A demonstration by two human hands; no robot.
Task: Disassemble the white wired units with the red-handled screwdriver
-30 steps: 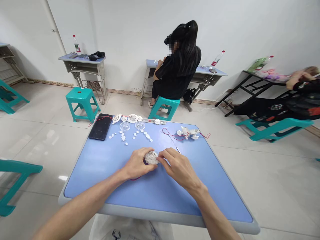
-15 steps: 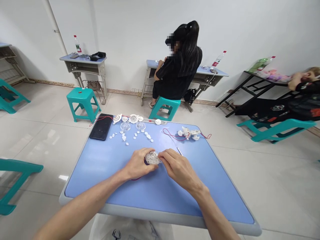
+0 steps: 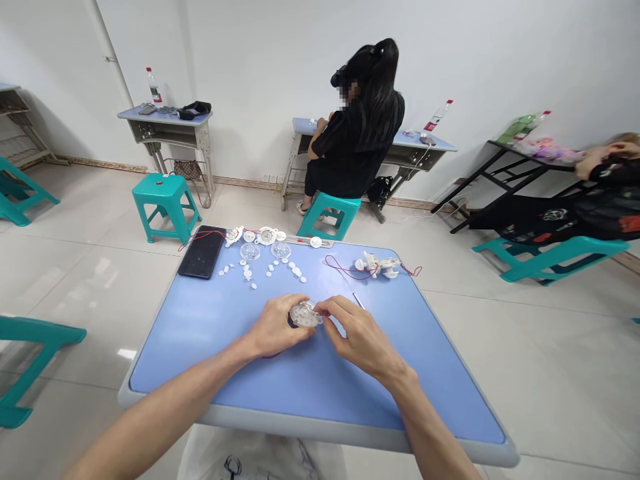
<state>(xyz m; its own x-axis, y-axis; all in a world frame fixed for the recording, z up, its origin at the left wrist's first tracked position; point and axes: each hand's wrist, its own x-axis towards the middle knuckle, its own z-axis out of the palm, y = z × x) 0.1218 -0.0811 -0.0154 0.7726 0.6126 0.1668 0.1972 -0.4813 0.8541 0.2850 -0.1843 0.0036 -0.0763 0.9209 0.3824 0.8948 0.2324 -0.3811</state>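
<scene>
A round clear plastic housing [image 3: 305,315] with a ring of small details sits in my left hand [image 3: 280,325], whose thumb and fingers curl around its sides above the table. A dark part shows under its left edge, and a bit of red cord lies below that hand. My right hand [image 3: 357,333] reaches the housing's right rim with bent fingers in a pinch; whatever lies between the fingertips is too small to make out. Just beyond the right hand, a thin screwdriver-like rod [image 3: 358,301] lies on the table.
Along the blue table's [image 3: 200,347] far edge are a black phone [image 3: 203,253], two clear domed pieces [image 3: 281,250], a white round part [image 3: 267,235] and several small white pieces [image 3: 247,273]. A white assembly with red cord [image 3: 379,265] lies right. A person [image 3: 360,127] sits ahead.
My right fingers have shifted slightly at the housing's rim, and the thumb has moved away from the index finger. My left hand keeps its hold; the view has tilted a little.
</scene>
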